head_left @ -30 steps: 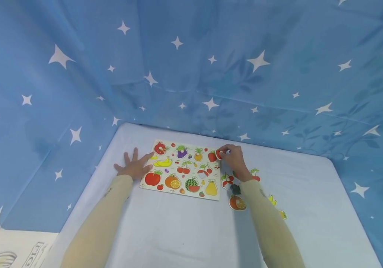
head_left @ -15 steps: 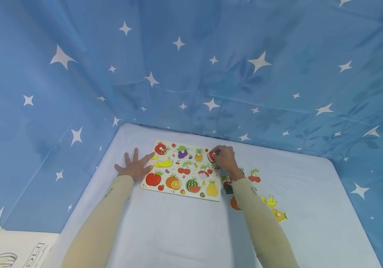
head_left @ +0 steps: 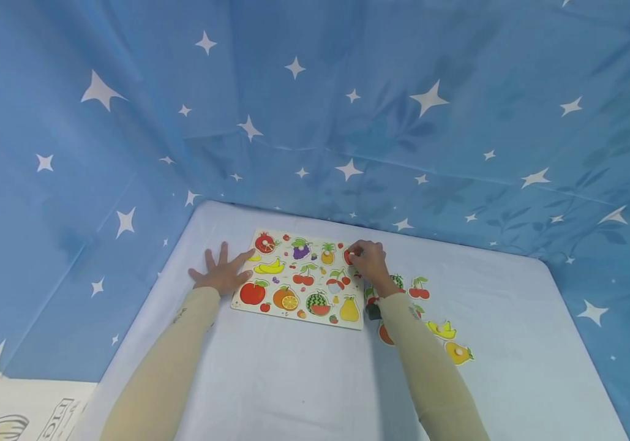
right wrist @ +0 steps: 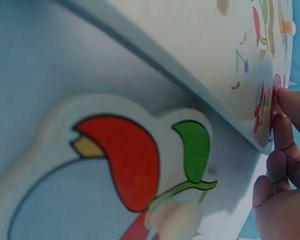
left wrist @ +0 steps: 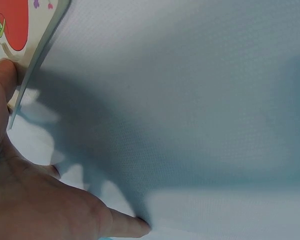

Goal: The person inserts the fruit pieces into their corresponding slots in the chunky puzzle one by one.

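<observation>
A wooden fruit puzzle board lies flat at the far middle of the table. My left hand rests at its left edge with fingers spread; in the left wrist view, the thumb lies over the board's edge. At the board's far right corner, my right hand pinches the knob of a red strawberry piece over the printed strawberry. Fingers hide part of that piece. In the right wrist view, thumb and forefinger of the right hand meet at the board's surface. Knobbed pomegranate, grape and pineapple pieces sit in the far row.
Loose pieces lie right of the board: cherries, bananas, a pear, an orange and others partly under the right forearm. A knobbed red, green and light-blue piece lies beside the board. Blue star-printed cloth hangs behind.
My right hand has moved slightly left with the strawberry piece, from the board's right edge onto the printed strawberry, where the piece now sits lower. The left hand has stayed in place.
</observation>
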Motion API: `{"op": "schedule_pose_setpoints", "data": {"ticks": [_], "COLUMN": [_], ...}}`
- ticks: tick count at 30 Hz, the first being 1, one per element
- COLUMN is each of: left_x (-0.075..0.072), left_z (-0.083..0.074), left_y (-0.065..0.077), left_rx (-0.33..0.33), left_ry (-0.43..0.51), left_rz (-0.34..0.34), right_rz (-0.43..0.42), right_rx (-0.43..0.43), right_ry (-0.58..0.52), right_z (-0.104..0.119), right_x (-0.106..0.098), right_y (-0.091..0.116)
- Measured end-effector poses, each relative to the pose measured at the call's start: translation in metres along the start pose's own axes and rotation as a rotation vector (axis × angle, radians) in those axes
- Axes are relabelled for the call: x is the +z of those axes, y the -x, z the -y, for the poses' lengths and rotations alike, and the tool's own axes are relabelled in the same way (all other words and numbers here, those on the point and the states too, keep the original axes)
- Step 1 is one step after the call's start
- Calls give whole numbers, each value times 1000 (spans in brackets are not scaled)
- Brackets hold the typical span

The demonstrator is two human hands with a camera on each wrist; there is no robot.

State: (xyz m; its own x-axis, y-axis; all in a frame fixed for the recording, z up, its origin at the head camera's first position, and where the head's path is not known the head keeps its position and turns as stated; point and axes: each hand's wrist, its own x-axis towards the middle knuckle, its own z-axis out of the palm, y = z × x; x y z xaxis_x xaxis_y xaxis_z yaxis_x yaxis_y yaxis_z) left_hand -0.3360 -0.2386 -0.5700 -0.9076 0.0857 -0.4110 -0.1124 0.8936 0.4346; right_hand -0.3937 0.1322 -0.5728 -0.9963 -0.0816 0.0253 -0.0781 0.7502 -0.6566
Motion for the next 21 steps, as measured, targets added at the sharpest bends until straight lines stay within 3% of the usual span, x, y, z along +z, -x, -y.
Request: {"op": "schedule_pose_setpoints", "data": {"ticks": [13,21], "left_x": [0,-2], "left_z": [-1,-1], "left_y": [1,2], "left_rx": [-6,-3], "left_ry": [11,12], "left_rz": [-5,-3], "right_rz": [17,54], "right_rx": [1,-35], "right_ry": [30,-15], "right_z": [-5,-4], "right_x": [0,-8], "right_y": [0,2]}}
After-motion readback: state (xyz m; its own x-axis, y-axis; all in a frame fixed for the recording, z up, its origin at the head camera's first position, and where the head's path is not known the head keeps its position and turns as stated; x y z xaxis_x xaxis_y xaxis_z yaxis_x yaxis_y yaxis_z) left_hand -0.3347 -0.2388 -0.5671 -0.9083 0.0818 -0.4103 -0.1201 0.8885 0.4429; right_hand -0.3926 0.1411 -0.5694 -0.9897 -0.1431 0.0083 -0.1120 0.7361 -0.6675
